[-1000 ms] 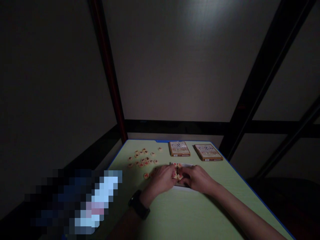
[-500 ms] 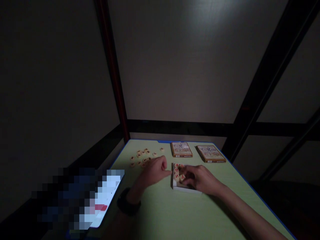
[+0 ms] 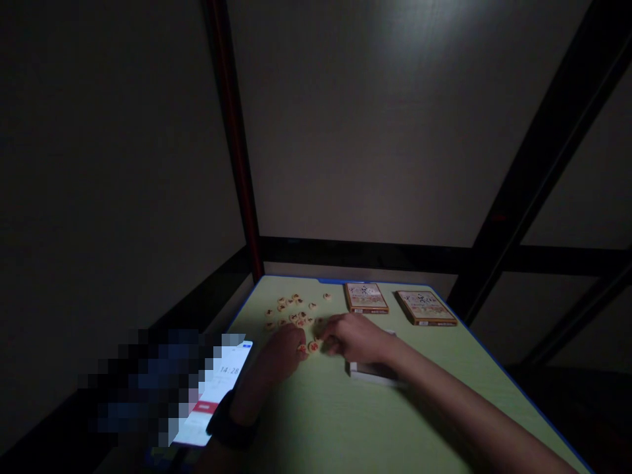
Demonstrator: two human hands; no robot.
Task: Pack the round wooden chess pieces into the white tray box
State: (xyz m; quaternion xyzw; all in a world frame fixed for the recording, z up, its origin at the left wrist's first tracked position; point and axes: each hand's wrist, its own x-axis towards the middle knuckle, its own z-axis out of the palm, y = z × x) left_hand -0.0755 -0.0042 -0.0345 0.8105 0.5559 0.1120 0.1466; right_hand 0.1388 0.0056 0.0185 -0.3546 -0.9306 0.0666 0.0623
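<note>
Between my hands, a round xiangqi piece with a red character (image 3: 313,347) shows just above the green table. My left hand (image 3: 284,355), with a black band on its wrist, is curled closed around another red-marked xiangqi piece (image 3: 303,349) at its fingertips. From the right, my right hand (image 3: 353,339) reaches over with fingers bent and apart, close to these pieces; nothing shows in its grasp. Beneath that wrist is a shallow white-edged box (image 3: 375,377), mostly covered, so its contents are hidden. Several loose xiangqi pieces (image 3: 295,299) lie scattered beyond my left hand.
Two flat printed boxes, a left one (image 3: 366,298) and a right one (image 3: 425,307), lie toward the table's far side. A lit phone or tablet screen (image 3: 224,372) is at the left edge. The green table (image 3: 326,421) has a blue rim, with walls behind it.
My right hand has left the inside of the white-edged box and moved left to the pieces. My left hand has drawn down and slightly left, now with a piece at its fingertips.
</note>
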